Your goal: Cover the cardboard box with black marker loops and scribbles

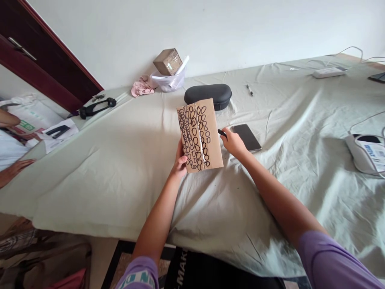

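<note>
A cardboard box (pixel 214 148) is held up above the cloth, its front face covered in rows of hand-drawn black circles. My left hand (pixel 180 162) grips it at the lower left edge, thumb on the front and the other fingers behind. Close to the box's right edge, my right hand (pixel 234 142) is closed around a black marker (pixel 221 133), its front end pointing at the cardboard. I cannot tell whether the marker touches the box. Just beyond my right hand lies a dark phone or tablet (pixel 247 137) on the cloth.
Behind the box sits a black hard case (pixel 207 95); a pen cap or short marker (pixel 250 90) lies right of it. A plastic basket (pixel 170 82) bearing a small carton (pixel 167 62) stands by the wall. Corded white devices (pixel 365 154) lie right. Another person's hand (pixel 18 170) rests left.
</note>
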Motion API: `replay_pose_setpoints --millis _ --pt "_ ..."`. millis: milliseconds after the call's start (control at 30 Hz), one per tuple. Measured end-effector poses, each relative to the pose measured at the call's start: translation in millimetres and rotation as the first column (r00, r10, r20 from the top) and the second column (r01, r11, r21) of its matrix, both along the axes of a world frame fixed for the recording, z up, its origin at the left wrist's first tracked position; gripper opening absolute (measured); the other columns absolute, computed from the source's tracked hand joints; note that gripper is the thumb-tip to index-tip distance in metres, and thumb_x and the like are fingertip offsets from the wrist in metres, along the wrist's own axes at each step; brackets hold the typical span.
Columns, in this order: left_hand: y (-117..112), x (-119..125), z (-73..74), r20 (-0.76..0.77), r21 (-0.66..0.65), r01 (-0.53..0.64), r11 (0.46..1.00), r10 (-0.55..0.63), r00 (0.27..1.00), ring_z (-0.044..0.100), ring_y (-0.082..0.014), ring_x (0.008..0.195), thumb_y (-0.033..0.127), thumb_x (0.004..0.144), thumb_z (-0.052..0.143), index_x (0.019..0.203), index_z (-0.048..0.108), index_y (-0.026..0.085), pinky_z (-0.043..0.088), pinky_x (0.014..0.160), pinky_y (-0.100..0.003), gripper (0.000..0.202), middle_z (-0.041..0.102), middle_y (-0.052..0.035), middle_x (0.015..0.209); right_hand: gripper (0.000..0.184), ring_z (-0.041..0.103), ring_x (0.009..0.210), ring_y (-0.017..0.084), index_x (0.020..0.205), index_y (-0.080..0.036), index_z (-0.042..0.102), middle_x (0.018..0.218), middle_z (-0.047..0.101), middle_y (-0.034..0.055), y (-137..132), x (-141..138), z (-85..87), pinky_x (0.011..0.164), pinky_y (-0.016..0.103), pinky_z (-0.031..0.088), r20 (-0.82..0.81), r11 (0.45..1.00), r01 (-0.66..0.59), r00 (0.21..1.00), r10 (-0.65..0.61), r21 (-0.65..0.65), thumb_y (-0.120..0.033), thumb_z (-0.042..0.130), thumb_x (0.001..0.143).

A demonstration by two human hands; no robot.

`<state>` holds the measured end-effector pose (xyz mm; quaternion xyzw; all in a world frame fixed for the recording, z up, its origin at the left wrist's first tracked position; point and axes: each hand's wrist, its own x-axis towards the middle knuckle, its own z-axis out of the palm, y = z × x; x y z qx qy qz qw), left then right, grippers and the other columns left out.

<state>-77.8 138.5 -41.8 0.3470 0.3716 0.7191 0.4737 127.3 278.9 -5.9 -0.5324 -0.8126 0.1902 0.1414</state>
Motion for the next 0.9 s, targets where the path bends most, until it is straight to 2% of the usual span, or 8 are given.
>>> replay_pose_setpoints --millis 167,333,400,500,567,633,767,900 --pt "0 0 -1.3 0.006 0.009 0.013 1.0 -0.013 1.0 0.048 -0.0369 0.155 0.061 0.057 0.093 0.145 0.061 0.032 0.049 0.122 -0.048 0.098 0.065 -0.0091 0.153 0.052 0.071 0.115 0.037 0.153 -0.02 0.059 0.129 0.074 0.0238 -6 1 8.4 0.087 0.041 0.051 0.225 0.996 -0.003 0.974 0.023 -0.086 -0.043 0.049 0.107" --pt "-1 0 -1.0 0.013 0.042 0.03 0.999 -0.031 0.999 0.047 -0.0349 0.157 0.058 0.061 0.093 0.145 0.062 0.034 0.047 0.124 -0.046 0.092 0.063 -0.006 0.156 0.096 0.078 0.095 0.035 0.176 -0.016 0.024 0.13 0.075 0.0269 -2 19 24.4 0.079 0.042 0.056 0.267 0.965 -0.111 0.948 0.174 -0.237 -0.01 0.06 0.087" --pt "-1 0 0.2 0.025 0.033 0.028 0.999 -0.029 0.999 0.046 -0.0348 0.157 0.057 0.061 0.093 0.146 0.061 0.035 0.048 0.124 -0.046 0.093 0.062 -0.0047 0.158 0.093 0.075 0.066 0.026 0.173 -0.024 0.034 0.109 0.081 0.0176 0 30 34.7 0.066 0.039 0.057 0.158 0.933 -0.176 0.959 0.235 -0.314 -0.01 0.059 0.085" --pt "-2 2 3.5 0.043 0.017 0.019 1.0 -0.019 0.999 0.045 -0.0354 0.159 0.056 0.059 0.094 0.147 0.06 0.036 0.048 0.124 -0.046 0.097 0.061 -0.0046 0.159 0.052 0.065 0.047 0.019 0.143 -0.021 0.07 0.082 0.077 0.0086 1 43 55.9 0.052 0.035 0.053 -0.166 0.915 -0.211 0.973 0.162 -0.344 -0.024 0.059 0.092" --pt "-1 4 5.9 0.046 0.023 0.024 0.999 -0.025 0.999 0.044 -0.0356 0.159 0.056 0.059 0.095 0.148 0.059 0.036 0.048 0.124 -0.046 0.098 0.061 -0.0047 0.159 0.033 0.069 0.054 0.019 0.119 -0.017 0.075 0.083 0.076 0.0093 -2 48 72.5 0.055 0.035 0.056 -0.47 0.929 -0.209 0.881 0.044 -0.305 -0.033 0.058 0.095" --pt "-1 6 7.7 0.044 0.04 0.028 0.999 -0.029 0.999 0.044 -0.0357 0.159 0.056 0.059 0.095 0.149 0.059 0.036 0.047 0.125 -0.047 0.099 0.06 -0.0046 0.16 0.03 0.076 0.071 0.021 0.116 -0.019 0.068 0.092 0.077 0.0099 -8 48 88.0 0.063 0.035 0.059 -0.733 0.931 -0.265 0.68 -0.004 -0.251 -0.037 0.058 0.094" --pt "-1 7 8.6 -0.011 0.082 0.039 0.996 -0.038 0.999 0.044 -0.0367 0.159 0.056 0.065 0.092 0.153 0.056 0.036 0.044 0.128 -0.05 0.097 0.055 -0.005 0.165 0.027 0.068 0.067 0.014 0.109 -0.028 0.055 0.088 0.074 0.0005 -31 34 103.8 0.06 0.028 0.05 -0.924 0.927 -0.372 0.37 0.097 -0.051 -0.04 0.068 0.09" --pt "-2 11 10.2 -0.013 0.101 0.063 0.993 -0.062 0.998 0.045 -0.0383 0.158 0.055 0.067 0.093 0.157 0.052 0.037 0.043 0.128 -0.053 0.1 0.056 -0.0067 0.164 0.027 0.043 0.047 0.01 0.097 -0.028 0.054 0.058 0.051 -0.0085 -62 10 98.0 0.051 0.026 0.038 -0.917 0.943 -0.295 0.314 0.246 0.152 -0.054 0.056 0.102"
